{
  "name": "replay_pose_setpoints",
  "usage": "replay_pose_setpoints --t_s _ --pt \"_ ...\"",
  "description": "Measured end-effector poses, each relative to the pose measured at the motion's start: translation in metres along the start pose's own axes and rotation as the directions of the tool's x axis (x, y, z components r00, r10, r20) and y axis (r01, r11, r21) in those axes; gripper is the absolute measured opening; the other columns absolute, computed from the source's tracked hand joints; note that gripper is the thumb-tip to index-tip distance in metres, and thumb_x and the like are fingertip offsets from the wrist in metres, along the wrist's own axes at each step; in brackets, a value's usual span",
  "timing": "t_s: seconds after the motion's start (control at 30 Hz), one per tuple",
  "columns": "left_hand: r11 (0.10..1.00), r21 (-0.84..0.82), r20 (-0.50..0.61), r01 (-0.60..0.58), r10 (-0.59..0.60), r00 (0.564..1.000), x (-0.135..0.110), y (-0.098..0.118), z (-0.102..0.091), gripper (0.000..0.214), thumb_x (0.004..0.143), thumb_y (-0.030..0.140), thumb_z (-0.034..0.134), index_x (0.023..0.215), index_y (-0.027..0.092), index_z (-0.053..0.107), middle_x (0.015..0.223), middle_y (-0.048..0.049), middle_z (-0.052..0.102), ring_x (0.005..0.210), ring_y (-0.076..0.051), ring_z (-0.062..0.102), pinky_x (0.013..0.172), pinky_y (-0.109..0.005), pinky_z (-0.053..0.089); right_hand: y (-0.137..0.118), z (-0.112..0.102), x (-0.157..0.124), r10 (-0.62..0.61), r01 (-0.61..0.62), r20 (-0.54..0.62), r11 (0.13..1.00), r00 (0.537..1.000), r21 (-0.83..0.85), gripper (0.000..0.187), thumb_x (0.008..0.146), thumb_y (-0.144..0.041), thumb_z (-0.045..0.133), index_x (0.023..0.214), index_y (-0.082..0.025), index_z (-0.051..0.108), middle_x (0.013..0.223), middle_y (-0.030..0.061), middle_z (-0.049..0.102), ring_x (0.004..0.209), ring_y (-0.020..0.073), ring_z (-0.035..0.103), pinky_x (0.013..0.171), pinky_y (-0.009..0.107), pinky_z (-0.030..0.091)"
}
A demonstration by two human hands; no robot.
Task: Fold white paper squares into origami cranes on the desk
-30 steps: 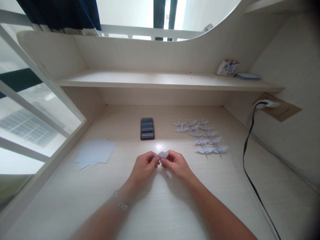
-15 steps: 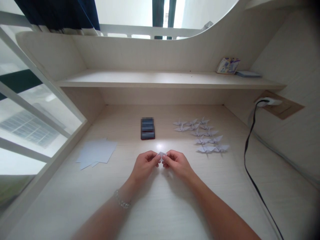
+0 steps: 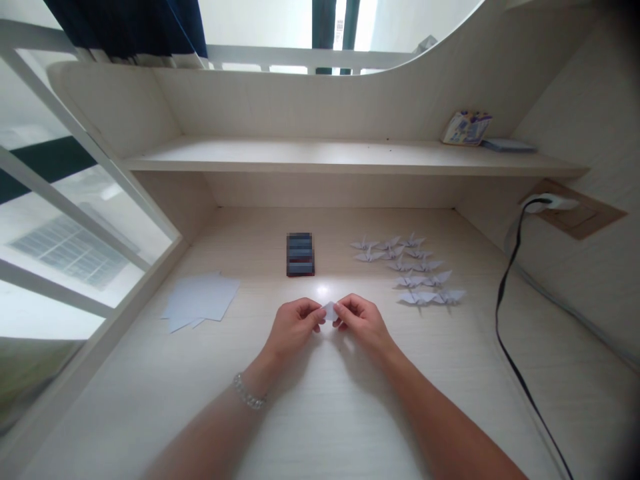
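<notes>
A small folded piece of white paper (image 3: pixel 329 311) is pinched between my two hands, just above the desk. My left hand (image 3: pixel 299 323) grips its left side between thumb and fingers, and a chain bracelet circles that wrist. On the right side, my right hand (image 3: pixel 361 321) holds it in the same kind of pinch. The fingers hide part of the paper's edges. Several folded white paper cranes (image 3: pixel 420 265) stand in rows to the right, beyond my right hand. Left of my hands lies a loose stack of white paper sheets (image 3: pixel 203 298).
A dark phone-like object (image 3: pixel 301 255), its face blurred, lies behind my hands on the desk (image 3: pixel 310 427). A black cable (image 3: pixel 505 340) runs down the right side from a wall socket (image 3: pixel 575 208). Across the back, a shelf (image 3: pixel 300 150) carries a small colourful box (image 3: pixel 467 128).
My hands have drawn slightly apart, so more of the folded paper shows between them. The whole view has shifted a little; the cranes and sheets lie as before.
</notes>
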State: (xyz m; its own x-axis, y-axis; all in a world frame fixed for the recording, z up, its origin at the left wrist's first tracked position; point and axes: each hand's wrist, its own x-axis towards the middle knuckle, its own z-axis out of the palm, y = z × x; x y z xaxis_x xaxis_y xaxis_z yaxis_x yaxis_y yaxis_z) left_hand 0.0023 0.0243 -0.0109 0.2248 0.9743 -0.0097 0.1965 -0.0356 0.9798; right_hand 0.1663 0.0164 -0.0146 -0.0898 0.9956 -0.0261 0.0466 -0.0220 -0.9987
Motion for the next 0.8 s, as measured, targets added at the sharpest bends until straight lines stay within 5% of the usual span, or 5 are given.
replay_pose_setpoints --t_s 0.17,0.8 --pt "1.0 -0.007 0.059 -0.022 0.022 0.998 -0.002 0.003 -0.001 0.025 0.077 0.037 0.06 0.077 0.014 0.069 0.069 -0.006 0.068 0.061 -0.015 0.06 0.059 -0.025 0.046 -0.001 -0.001 -0.001 -0.058 0.058 0.007 0.996 0.998 -0.07 0.022 0.077 -0.038 0.061 0.075 -0.017 0.063 0.066 0.0013 0.061 0.06 0.0138 0.055 0.055 0.026 0.044" --pt "0.97 -0.244 -0.062 -0.018 0.003 0.998 0.002 -0.009 0.001 0.038 0.072 0.028 0.067 0.107 0.016 0.058 0.077 -0.0038 0.068 0.071 -0.015 0.064 0.068 -0.028 0.05 0.006 0.0 0.001 -0.061 0.057 -0.057 0.996 0.997 -0.069 0.018 0.077 -0.034 0.061 0.083 -0.017 0.065 0.074 0.0037 0.063 0.065 0.0152 0.056 0.056 0.026 0.047"
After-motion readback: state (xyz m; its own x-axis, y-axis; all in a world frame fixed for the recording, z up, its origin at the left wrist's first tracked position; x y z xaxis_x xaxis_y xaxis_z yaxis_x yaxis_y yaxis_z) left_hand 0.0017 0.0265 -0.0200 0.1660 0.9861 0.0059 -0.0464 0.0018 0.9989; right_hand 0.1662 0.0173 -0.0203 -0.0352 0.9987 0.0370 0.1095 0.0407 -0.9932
